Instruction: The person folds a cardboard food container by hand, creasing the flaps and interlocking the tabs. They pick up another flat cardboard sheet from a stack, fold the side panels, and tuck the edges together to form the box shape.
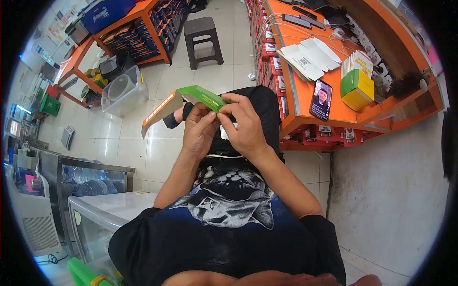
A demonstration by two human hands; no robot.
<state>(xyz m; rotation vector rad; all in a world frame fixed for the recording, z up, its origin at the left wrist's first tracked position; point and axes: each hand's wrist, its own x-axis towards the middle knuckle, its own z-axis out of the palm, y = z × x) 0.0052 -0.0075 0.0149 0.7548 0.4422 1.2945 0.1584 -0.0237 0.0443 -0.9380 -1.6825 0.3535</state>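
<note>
In the middle of the head view, a partly folded cardboard box (pixel 201 97) is held above my lap. It has a green panel and a long orange-and-white flap that hangs out to the left. My left hand (pixel 199 132) pinches its lower edge from the left. My right hand (pixel 244 127) grips the green right end, thumb and fingers pressed together there. Both hands' fingertips nearly meet at that end. To the right, a phone (pixel 321 99) lies lit on the orange table (pixel 298 104), beside a green-and-yellow box (pixel 357 90).
A pile of flat white cartons (pixel 310 58) and several phones with cables (pixel 303 21) lie farther back on the table. Red boxes fill the shelf below. A dark stool (pixel 203 40) and a clear plastic bin (pixel 125 90) stand on the tiled floor ahead.
</note>
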